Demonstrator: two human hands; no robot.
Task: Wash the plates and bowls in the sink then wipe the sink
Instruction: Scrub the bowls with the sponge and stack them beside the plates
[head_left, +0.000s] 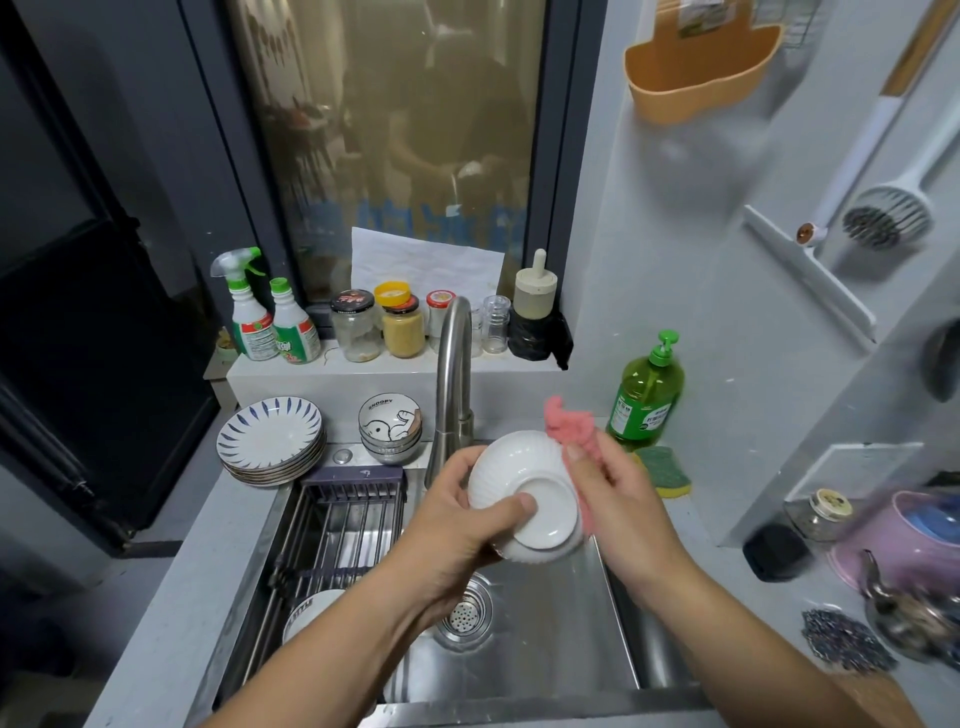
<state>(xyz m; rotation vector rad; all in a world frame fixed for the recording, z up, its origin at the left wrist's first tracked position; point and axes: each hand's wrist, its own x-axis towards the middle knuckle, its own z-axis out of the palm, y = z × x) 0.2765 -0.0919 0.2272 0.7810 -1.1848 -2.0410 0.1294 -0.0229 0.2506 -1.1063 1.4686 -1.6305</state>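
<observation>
Left hand (457, 525) grips bowl (519, 467) over sink (561, 623); right hand (618, 499), cloth (569, 423) at rim.

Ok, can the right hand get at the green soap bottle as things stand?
Probably yes: the soap bottle stands just beyond the right hand, with nothing between them. But that hand grips the pink cloth, so it is not free.

Your open room is the bare sink (550, 639) floor at lower centre, right of the drain strainer (464, 616). Left of it the drying rack (343, 525) spans the basin, a white dish (311, 608) beneath it. The faucet (453, 374) rises at centre, just behind the white bowl (524, 499) and pink cloth (569, 423) held there. Stacked plates (270, 441) and bowls (389, 428) block the centre-left ledge; soap bottle (647, 395) and sponge (665, 470) crowd the centre-right
</observation>
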